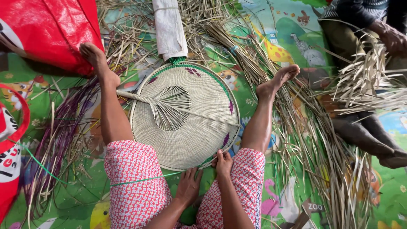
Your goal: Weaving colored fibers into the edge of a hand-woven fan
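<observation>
A round woven straw fan [186, 127] with a green rim and purple marks lies flat on the mat between my outstretched legs. Its plaited handle [131, 96] points left, toward my left foot. My left hand [188, 186] rests palm down at the fan's near edge, fingers spread on the rim. My right hand [223, 163] pinches the rim just to the right of it. A thin green strand [140, 180] runs from the rim across my left thigh.
Loose dry straw strips [313, 140] lie in heaps at the right and top. Purple-dyed strips [59, 135] lie at the left. A rolled white cloth [169, 27] sits above the fan, a red plastic bag [46, 29] at top left. Another person [369, 25] handles straw at right.
</observation>
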